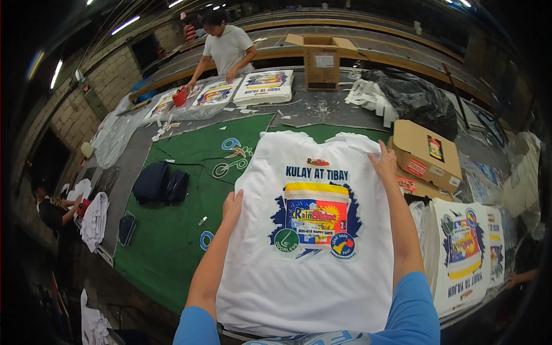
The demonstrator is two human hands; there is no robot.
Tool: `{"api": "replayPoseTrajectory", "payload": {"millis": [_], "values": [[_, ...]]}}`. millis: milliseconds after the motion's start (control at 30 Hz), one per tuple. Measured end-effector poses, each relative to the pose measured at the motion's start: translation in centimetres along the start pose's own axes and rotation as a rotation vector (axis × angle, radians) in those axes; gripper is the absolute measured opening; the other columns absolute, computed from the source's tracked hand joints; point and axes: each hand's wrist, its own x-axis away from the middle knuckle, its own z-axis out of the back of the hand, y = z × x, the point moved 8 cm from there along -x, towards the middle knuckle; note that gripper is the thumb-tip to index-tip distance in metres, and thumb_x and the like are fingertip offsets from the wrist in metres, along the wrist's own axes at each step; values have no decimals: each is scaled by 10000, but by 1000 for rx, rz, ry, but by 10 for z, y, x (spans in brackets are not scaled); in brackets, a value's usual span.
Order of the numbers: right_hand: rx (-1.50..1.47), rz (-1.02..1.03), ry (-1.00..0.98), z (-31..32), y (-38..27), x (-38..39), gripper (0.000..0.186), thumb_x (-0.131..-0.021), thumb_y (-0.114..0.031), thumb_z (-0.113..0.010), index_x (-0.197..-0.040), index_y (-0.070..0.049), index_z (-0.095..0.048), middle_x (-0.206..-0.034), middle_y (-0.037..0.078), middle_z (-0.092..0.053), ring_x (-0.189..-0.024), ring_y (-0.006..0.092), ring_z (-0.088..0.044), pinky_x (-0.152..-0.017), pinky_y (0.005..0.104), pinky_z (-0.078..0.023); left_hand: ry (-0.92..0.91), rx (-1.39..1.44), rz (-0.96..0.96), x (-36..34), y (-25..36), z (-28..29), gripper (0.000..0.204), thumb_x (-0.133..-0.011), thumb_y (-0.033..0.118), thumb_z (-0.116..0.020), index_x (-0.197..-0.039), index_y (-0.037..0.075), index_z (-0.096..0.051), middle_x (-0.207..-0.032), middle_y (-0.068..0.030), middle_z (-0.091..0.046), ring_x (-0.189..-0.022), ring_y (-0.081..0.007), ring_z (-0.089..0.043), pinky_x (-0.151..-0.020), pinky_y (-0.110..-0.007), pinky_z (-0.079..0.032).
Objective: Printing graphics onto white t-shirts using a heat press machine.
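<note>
A white printed T-shirt [253, 282] spreads before me, neck end away, with a paint bucket picture on its chest. My left hand [232, 208] is closed on its left side edge, the fingers partly behind the cloth. Up by the right shoulder, my right hand [384, 158] grips the other edge between thumb and fingers. Under and left of the shirt lies a green cloth [172, 247] with a printed pattern. Folded dark blue cloth [152, 184] rests on it.
Stacks of printed shirts [460, 253] stand at my right, below cardboard boxes [425, 152]. Across the table a co-worker [227, 49] in white reaches over shirt piles [264, 86]. An open carton [322, 66] and black plastic [408, 95] sit at the far side. Another person [52, 210] works at left.
</note>
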Motion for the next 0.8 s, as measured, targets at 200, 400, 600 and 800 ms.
{"api": "replayPoseTrajectory", "payload": {"millis": [200,400,600,800], "values": [[175,163,112,-20,-4,-38,129,-875,-169,-479,-877,-100,-588,-812,155,-619,-789,350,-617,-670,469,-488,206,85,-243,-20,37,-1,381,-844,341,-580,-928,-29,-541,-900,-264,-606,-869,-437,-566,-738,-466,-433],[305,68,6,-38,32,-47,225,-929,-277,-451,-924,-75,-550,-851,169,-616,-808,376,-607,-676,471,-482,239,-181,-258,-17,61,-19,354,-877,327,-542,-828,-13,-460,-773,-239,-594,-771,-459,-556,-677,-513,-414],[275,174,244,11,-17,6,444,-864,-301,-570,-1209,-32,-488,-1234,170,-503,-1157,337,-462,-921,432,-400,407,-261,-457,20,103,-13,396,-893,335,-508,-1196,81,-487,-1240,-172,-496,-1141,-330,-470,-897,-500,-362],[239,384,-189,11,-57,170,560,-858,-343,-564,-1357,-148,-400,-1444,84,-323,-1329,342,-273,-1057,508,-241,-52,-521,-695,75,117,-84,491,-919,400,-443,-1365,199,-397,-1443,-86,-324,-1343,-253,-275,-1070,-544,-136]]}}
